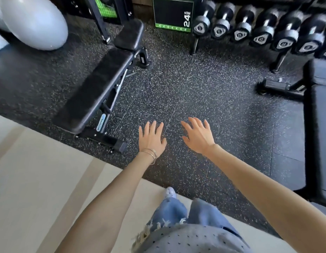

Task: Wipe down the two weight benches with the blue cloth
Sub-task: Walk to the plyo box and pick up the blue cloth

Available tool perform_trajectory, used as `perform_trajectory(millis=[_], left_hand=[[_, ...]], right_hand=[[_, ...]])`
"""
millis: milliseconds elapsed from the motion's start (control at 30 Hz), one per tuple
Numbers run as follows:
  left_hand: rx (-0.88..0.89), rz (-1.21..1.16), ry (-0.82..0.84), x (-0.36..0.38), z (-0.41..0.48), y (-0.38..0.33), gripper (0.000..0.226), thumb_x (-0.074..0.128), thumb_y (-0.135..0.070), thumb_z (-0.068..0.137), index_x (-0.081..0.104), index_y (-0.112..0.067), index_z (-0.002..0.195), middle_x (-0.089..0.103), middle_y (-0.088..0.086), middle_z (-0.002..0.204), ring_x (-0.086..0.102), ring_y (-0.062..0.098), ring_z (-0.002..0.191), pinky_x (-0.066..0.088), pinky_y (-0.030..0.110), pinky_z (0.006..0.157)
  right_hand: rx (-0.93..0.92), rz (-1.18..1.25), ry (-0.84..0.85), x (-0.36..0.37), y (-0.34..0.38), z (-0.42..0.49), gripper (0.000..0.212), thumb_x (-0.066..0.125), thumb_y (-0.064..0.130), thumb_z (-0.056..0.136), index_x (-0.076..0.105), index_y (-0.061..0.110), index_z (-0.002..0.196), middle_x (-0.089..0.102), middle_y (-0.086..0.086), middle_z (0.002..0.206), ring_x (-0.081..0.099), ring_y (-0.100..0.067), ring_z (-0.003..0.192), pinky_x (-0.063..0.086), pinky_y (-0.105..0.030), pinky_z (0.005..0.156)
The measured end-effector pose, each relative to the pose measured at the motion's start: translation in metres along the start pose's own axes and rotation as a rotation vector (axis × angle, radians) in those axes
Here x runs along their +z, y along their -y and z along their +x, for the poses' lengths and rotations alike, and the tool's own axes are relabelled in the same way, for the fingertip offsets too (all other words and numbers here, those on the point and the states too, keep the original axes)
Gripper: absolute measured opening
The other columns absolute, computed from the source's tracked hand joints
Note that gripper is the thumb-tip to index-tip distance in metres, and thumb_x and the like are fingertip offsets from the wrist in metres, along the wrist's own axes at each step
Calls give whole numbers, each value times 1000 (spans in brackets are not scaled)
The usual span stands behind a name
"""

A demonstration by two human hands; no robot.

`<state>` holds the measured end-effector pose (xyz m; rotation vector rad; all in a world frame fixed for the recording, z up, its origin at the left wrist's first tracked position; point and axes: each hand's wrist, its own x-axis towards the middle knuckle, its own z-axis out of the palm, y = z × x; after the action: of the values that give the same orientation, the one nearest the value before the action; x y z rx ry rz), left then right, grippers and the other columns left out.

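Our left hand [152, 137] and right hand [198, 136] were spread wide and empty above the floor [195, 84]. One bench [96, 88] stood left, another [319, 125] right; no cloth was visible, so wiping risked being delayed

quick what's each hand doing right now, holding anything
Left hand: open, fingers spread, holding nothing.
Right hand: open, fingers spread, holding nothing.

The black-and-green plyo box [172, 14] reads "24 INCH" up its side; the bench's blue frame label [101, 122] is too blurred to read
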<state>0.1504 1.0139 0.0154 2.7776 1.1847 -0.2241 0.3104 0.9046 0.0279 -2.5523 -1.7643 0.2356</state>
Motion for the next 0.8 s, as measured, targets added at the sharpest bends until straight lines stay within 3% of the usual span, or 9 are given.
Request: perform_trajectory(millis=[400,800], left_hand=[[27,1,21,-17,158,36,65,35,-47,94,10,-28,151,13,6,158,8,29,146,6,53,116],[26,18,31,-77,397,39,64,34,-48,94,11,-28,150,15,6,158,9,28,146,5,53,117]], right_hand=[[29,-26,30,-18,-31,154,62,53,41,91,27,23,145,27,-10,151,21,-25,141,16,-55,114],[31,-15,45,-72,-121,378,59,48,39,94,26,22,146,26,-10,152,20,-25,142,15,-54,115]])
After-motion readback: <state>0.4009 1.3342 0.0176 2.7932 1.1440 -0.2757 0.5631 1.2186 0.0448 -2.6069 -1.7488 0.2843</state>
